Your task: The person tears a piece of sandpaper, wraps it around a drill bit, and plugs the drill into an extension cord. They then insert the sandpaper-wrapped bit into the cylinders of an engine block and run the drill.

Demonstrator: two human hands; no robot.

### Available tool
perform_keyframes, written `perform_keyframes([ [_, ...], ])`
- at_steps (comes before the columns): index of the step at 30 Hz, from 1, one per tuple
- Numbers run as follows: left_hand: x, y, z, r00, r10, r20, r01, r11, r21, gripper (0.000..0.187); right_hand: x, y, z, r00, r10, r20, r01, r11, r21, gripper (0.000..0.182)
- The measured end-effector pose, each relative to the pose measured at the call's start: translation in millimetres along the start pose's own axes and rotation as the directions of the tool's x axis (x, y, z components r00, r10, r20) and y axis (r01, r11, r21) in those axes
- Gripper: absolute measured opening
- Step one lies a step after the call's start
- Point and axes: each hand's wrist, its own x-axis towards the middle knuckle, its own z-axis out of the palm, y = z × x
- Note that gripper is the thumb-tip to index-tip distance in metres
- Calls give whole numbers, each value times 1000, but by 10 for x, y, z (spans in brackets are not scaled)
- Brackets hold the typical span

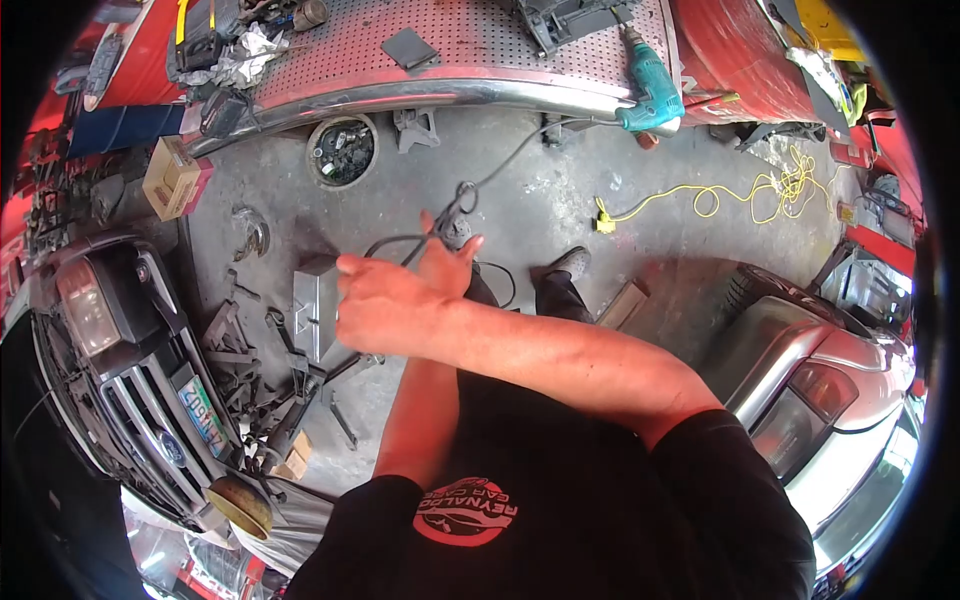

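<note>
We held a black cord [500, 170] in front of our chest, our right hand [385, 305] crossed over to the left with its fingers curled, though we could not tell how firmly it gripped, and our left hand [448, 262] partly hidden behind it, pinching the cord near where it kinked. The cord ran up across the concrete floor [560, 200] to the teal drill [652, 92] hanging at the edge of the perforated metal bench [440, 60]. We judged that a hard tug could drag the drill off that edge. Loose tools [270, 370] lay scattered on the floor to our left, just beside the grey metal box [315, 300], and a yellow cable [730, 195] coiled to our right; either could catch a foot. Room was tight: a vehicle's grille [150, 390] closed the left, another vehicle's corner [820, 370] the right, leaving open floor only ahead of our shoes [570, 262].
</note>
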Motion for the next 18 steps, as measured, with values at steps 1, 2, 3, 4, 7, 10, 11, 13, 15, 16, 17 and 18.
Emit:
perform_keyframes([
  [1,136,-34,101,999,46,0,-46,994,-102,56,66,-22,14,997,-47,68,45,998,32,6],
  [2,273,-74,207,996,91,0,-89,975,-202,53,126,-63,28,986,-95,136,86,994,70,10],
  [3,401,-4,250,993,-10,114,44,952,-302,49,158,-84,17,968,-146,204,125,986,110,14],
  [4,459,38,272,968,-97,234,184,904,-386,45,106,-53,6,997,-66,-48,70,992,104,19],
  [7,285,241,-20,853,-172,492,388,840,-379,53,-437,323,-27,770,386,-508,-269,918,291,45],
  [10,8,383,-426,665,-105,740,546,744,-385,70,-1322,1165,864,-108,985,-137,-502,65,863,91],
  [11,-93,409,-526,604,-51,796,553,745,-373,70,-1581,1438,915,-197,824,532,-239,-567,789,100],
  [13,-308,634,-701,534,-66,843,572,763,-302,73,-1589,1667,1115,20,791,612,-122,-605,787,67],
  [15,-335,456,-816,416,93,905,636,681,-363,73,-1516,1998,1269,42,841,539,180,-537,824,50],
  [16,-374,311,-913,407,174,896,656,627,-420,72,-1490,2103,1317,36,857,515,330,-496,803,45],
  [17,-386,123,-1126,472,83,878,686,591,-424,71,-1532,2238,1315,-16,871,490,331,-458,825,40],
  [18,-397,-138,-1437,521,-12,854,713,556,-427,70,-1639,2359,1287,-74,882,465,332,-418,846,38],
])
